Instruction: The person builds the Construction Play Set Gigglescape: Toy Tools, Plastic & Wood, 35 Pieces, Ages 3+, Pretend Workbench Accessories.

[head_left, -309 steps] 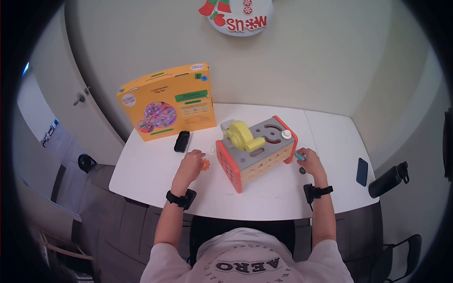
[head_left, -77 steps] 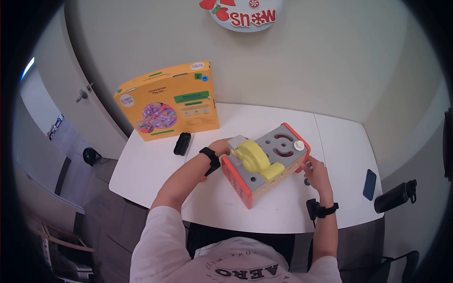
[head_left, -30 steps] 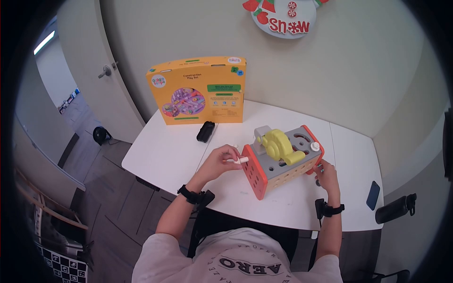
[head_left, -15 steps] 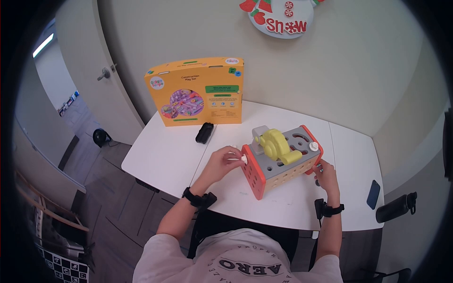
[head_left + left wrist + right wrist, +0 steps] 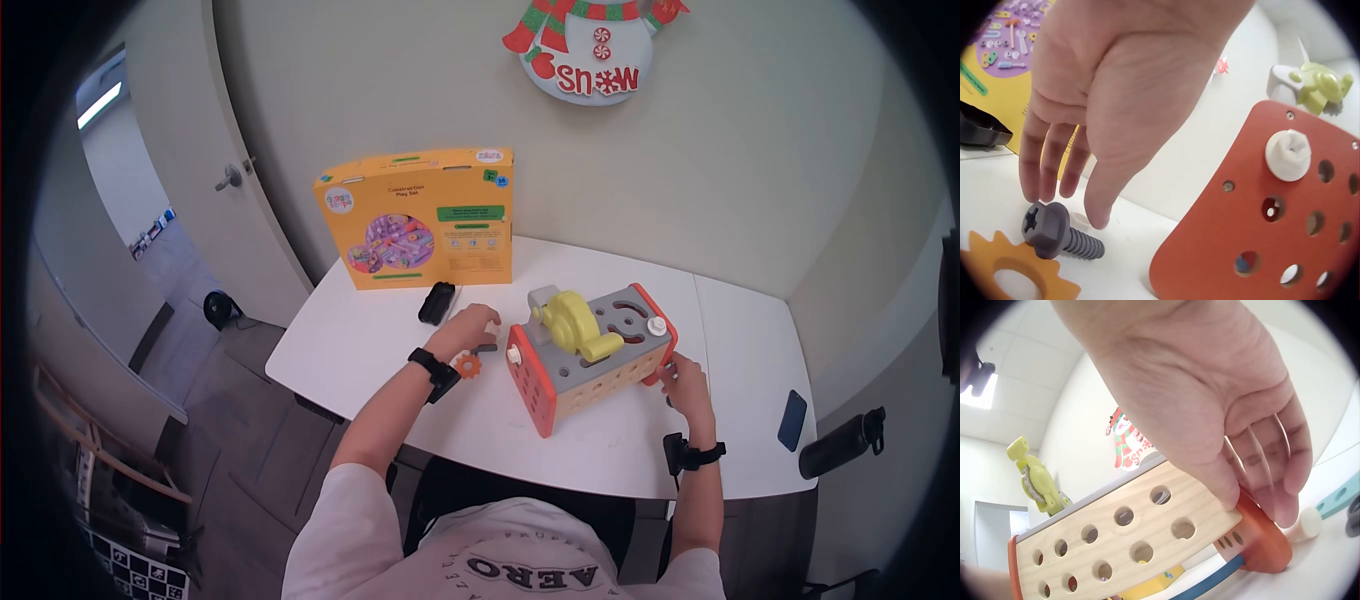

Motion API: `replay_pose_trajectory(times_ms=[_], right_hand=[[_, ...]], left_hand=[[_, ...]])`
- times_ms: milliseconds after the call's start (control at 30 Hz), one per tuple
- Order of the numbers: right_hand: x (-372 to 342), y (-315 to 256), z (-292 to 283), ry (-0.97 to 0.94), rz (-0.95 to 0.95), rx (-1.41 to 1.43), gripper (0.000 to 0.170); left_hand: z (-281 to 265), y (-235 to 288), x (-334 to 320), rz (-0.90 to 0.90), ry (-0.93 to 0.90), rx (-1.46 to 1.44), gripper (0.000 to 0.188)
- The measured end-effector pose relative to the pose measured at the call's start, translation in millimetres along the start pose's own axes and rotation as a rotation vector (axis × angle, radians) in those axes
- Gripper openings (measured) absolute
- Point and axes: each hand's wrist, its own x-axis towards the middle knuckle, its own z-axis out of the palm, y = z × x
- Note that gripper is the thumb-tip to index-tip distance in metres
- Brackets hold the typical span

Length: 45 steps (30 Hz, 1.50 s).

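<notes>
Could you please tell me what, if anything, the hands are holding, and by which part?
The right hand appears to hold the toy workbench by its right red end panel; the left hand, near the grey bolt, seemingly holds nothing.

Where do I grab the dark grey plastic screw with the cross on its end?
Probably by its chunky head, pinched from above. The dark grey plastic screw lies on its side, under the left hand, so the fingers could come straight down; that leaves the threaded shaft, pointing towards the red holed panel, free.
</notes>
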Motion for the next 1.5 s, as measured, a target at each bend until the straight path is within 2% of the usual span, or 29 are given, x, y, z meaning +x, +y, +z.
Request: replay_pose_trajectory(times_ms=[233,333,400,500,600,700,800,900,1033,1133,1333,1433,1500], right_hand=[[0.1,5.7,1.0,-0.007,-0.052,0.064,0.020],[-3.2,2.8,-8.7,-0.072,-0.017,-0.004,0.020],[-8.3,0.5,-23.4,-0.085,0.032,-0.089,0.020],[-13.3,4.9,-41.6,-0.002,-0.052,-0.090,0.020],[-35.1,-45.5,-66.5,-0.015,-0.014,0.087,0.021],[-56.1,-83.2,-58.0,-0.053,-0.292,0.302,0.019],[-73.5,-107.5,-43.6,-0.277,-0.504,0.302,0.016],[-86.8,-130.9,-23.1,-0.337,-0.574,0.339,0.018],[-93.8,-145.7,9.8,-0.277,-0.539,0.548,0.032],[-94.5,-144.4,23.3,-0.264,-0.571,0.571,0.031],[-96.7,-144.5,30.9,-0.246,-0.415,0.678,0.026],[-95.7,-140.2,34.7,-0.289,-0.312,0.735,0.021],[-91.5,-135.4,39.8,-0.364,-0.260,0.900,0.019]], left_hand=[[12.5,-0.3,28.3,-0.096,-0.066,0.065,0.029],[5.2,0.7,24.4,-0.062,-0.003,0.075,0.024],[-18.0,9.3,15.3,-0.037,0.098,-0.007,0.024],[-60.9,55.0,-26.3,0.004,0.246,-0.136,0.023],[-91.7,115.6,-80.4,0.075,0.289,-0.277,0.023],[-90.2,155.8,-121.3,0.160,0.226,-0.366,0.025],[-77.1,175.0,-138.8,0.231,0.151,-0.464,0.034],[-61.1,186.0,-140.3,0.282,0.120,-0.522,0.046],[-41.0,185.4,-136.8,0.319,0.061,-0.554,0.060],[-28.9,184.1,-134.8,0.321,0.044,-0.590,0.060],[-16.5,190.4,-136.5,0.301,0.107,-0.573,0.052],[-8.7,192.9,-137.2,0.355,0.149,-0.565,0.049],[-8.2,194.5,-137.5,0.419,0.166,-0.525,0.051]])
